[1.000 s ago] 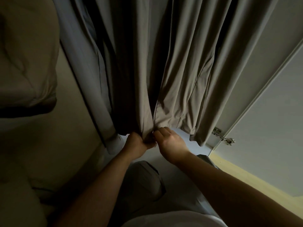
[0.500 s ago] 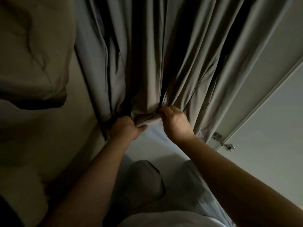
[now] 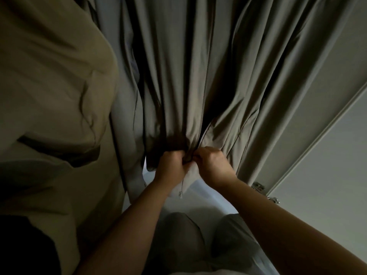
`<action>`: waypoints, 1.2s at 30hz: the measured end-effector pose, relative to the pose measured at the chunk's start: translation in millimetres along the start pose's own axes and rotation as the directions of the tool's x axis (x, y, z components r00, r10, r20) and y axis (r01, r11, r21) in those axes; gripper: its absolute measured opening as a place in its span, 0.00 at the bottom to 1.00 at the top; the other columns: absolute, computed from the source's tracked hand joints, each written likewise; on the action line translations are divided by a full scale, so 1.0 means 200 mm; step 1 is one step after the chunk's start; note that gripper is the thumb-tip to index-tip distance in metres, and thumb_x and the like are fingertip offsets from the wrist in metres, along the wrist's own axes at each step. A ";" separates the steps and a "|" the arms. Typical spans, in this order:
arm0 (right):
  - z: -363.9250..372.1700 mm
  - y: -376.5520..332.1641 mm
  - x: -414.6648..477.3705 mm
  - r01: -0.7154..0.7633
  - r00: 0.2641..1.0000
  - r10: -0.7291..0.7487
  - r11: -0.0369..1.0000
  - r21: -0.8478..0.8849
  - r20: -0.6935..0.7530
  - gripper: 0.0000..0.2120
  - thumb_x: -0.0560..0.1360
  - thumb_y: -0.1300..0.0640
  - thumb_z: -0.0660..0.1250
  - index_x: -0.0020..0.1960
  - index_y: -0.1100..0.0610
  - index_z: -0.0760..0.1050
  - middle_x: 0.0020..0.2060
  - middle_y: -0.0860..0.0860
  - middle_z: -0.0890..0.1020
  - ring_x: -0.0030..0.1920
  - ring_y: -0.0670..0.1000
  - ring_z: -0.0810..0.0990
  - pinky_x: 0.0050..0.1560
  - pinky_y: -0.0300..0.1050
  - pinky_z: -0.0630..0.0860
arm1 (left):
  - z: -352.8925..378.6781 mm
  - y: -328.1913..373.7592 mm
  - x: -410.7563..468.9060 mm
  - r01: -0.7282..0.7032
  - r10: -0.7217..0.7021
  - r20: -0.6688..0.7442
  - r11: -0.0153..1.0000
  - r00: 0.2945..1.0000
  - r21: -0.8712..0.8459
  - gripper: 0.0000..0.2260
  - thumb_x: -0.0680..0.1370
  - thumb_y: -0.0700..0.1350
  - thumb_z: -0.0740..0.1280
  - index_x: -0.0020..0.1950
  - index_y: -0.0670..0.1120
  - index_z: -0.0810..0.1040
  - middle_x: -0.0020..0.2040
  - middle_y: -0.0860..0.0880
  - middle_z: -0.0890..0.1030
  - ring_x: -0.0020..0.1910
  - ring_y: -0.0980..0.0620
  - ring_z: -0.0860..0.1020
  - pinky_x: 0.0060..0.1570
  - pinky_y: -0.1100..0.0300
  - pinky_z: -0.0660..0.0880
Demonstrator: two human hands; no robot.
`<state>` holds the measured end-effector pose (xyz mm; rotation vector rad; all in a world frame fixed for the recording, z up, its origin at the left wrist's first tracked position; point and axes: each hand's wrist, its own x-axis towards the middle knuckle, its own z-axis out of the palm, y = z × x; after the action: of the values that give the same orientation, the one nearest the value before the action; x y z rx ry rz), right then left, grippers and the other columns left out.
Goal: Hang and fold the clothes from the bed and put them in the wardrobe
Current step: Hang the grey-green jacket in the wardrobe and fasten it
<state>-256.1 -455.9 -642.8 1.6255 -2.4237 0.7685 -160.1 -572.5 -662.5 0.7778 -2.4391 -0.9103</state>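
Note:
A long grey-brown garment [image 3: 198, 76] hangs in the dim wardrobe, filling the upper middle of the head view. My left hand [image 3: 170, 165] grips its front edge near the bottom. My right hand [image 3: 212, 165] pinches the facing edge right beside it, the two hands almost touching. A small zipper end [image 3: 180, 194] dangles below my left hand. A pale grey garment [image 3: 127, 96] hangs just left of the held one. How the fingers sit under the bunched cloth is hidden.
A beige garment [image 3: 49, 86] with a dark hem band hangs close at the left. The white wardrobe door [image 3: 327, 165] stands open at the right, with a metal hinge [image 3: 260, 186] near its lower edge. My knees in grey trousers [image 3: 178, 235] are below.
Both hands have moved up the hanging garment and closer together, bunching the two front edges. The view has shifted left and nearer the clothes.

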 end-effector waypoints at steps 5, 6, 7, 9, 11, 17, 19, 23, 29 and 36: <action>-0.13 -0.02 0.08 0.031 0.988 -0.035 0.999 -0.032 -0.152 0.08 0.79 0.60 0.62 0.52 0.59 0.80 0.46 0.56 0.81 0.42 0.58 0.81 0.40 0.53 0.81 | 0.04 -0.12 0.02 0.122 -0.123 0.015 0.992 0.992 0.027 0.13 0.75 0.52 0.75 0.51 0.43 0.84 0.44 0.46 0.84 0.48 0.44 0.82 0.46 0.60 0.74; -0.17 -0.02 0.11 0.032 0.978 -0.037 0.999 -0.028 -0.206 0.11 0.80 0.57 0.60 0.52 0.59 0.80 0.45 0.56 0.81 0.42 0.58 0.81 0.40 0.53 0.80 | 0.03 -0.12 0.03 0.150 -0.151 0.014 0.987 0.988 0.051 0.14 0.74 0.53 0.75 0.52 0.44 0.84 0.46 0.45 0.84 0.49 0.44 0.82 0.48 0.58 0.75; -0.22 -0.03 0.14 0.036 0.972 -0.044 0.999 -0.041 -0.231 0.13 0.80 0.55 0.58 0.52 0.59 0.80 0.45 0.56 0.81 0.41 0.57 0.80 0.40 0.54 0.80 | 0.01 -0.11 0.04 0.156 -0.158 0.012 0.985 0.987 0.069 0.15 0.74 0.54 0.76 0.52 0.44 0.84 0.47 0.45 0.84 0.50 0.44 0.82 0.48 0.58 0.75; -0.28 -0.03 0.18 0.033 0.971 -0.047 0.997 -0.067 -0.233 0.11 0.81 0.57 0.60 0.53 0.59 0.80 0.46 0.56 0.81 0.42 0.57 0.80 0.41 0.55 0.80 | -0.03 -0.06 0.08 0.108 -0.107 -0.017 0.993 0.994 0.050 0.15 0.72 0.55 0.76 0.51 0.45 0.83 0.46 0.46 0.85 0.48 0.45 0.82 0.45 0.60 0.73; -0.27 -0.03 0.19 0.048 0.974 -0.065 0.996 -0.081 -0.218 0.07 0.80 0.60 0.63 0.53 0.58 0.80 0.46 0.56 0.81 0.42 0.57 0.80 0.41 0.56 0.80 | -0.10 0.04 0.11 0.035 -0.037 -0.100 0.999 0.994 -0.029 0.16 0.71 0.57 0.77 0.50 0.47 0.84 0.44 0.48 0.85 0.44 0.49 0.82 0.42 0.61 0.73; -0.34 -0.04 0.23 0.155 0.961 -0.177 0.981 -0.115 -0.214 0.06 0.78 0.61 0.65 0.53 0.59 0.80 0.46 0.57 0.81 0.43 0.59 0.80 0.39 0.56 0.80 | -0.18 0.20 0.17 0.028 -0.030 -0.168 1.000 0.985 -0.011 0.15 0.74 0.53 0.76 0.46 0.41 0.82 0.39 0.45 0.83 0.35 0.51 0.75 0.36 0.60 0.65; -0.42 -0.03 0.28 0.146 0.931 -0.175 0.983 -0.114 -0.319 0.08 0.80 0.60 0.63 0.54 0.60 0.79 0.47 0.57 0.80 0.44 0.58 0.80 0.41 0.55 0.80 | -0.17 0.19 0.17 0.047 -0.047 -0.151 0.999 0.987 -0.004 0.14 0.74 0.53 0.76 0.47 0.41 0.82 0.40 0.45 0.83 0.39 0.48 0.78 0.37 0.62 0.65; -0.45 -0.02 0.33 0.146 0.909 -0.165 0.986 -0.078 -0.383 0.10 0.80 0.58 0.61 0.54 0.60 0.79 0.48 0.57 0.80 0.43 0.57 0.80 0.41 0.55 0.80 | -0.22 0.30 0.24 -0.025 0.028 -0.220 1.000 0.975 0.014 0.17 0.73 0.55 0.76 0.47 0.42 0.83 0.43 0.42 0.84 0.45 0.42 0.82 0.39 0.61 0.68; -0.57 -0.05 0.39 0.199 0.883 -0.204 0.978 -0.058 -0.422 0.12 0.79 0.57 0.60 0.54 0.60 0.80 0.46 0.57 0.80 0.43 0.58 0.80 0.40 0.56 0.80 | -0.25 0.33 0.33 -0.040 0.054 -0.276 0.998 0.960 0.057 0.16 0.72 0.52 0.77 0.48 0.40 0.83 0.45 0.41 0.85 0.45 0.42 0.83 0.39 0.60 0.72; -0.67 -0.08 0.46 0.243 0.851 -0.225 0.970 -0.023 -0.474 0.09 0.78 0.58 0.63 0.53 0.60 0.80 0.45 0.57 0.80 0.41 0.57 0.80 0.40 0.56 0.80 | -0.40 0.56 0.42 -0.098 0.071 -0.425 0.994 0.902 -0.044 0.16 0.69 0.54 0.78 0.39 0.42 0.81 0.33 0.46 0.82 0.35 0.43 0.81 0.33 0.52 0.75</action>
<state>-303.1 -474.3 -486.7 1.4886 -1.8427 1.0291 -219.1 -592.5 -514.2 0.7497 -2.0350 -0.6960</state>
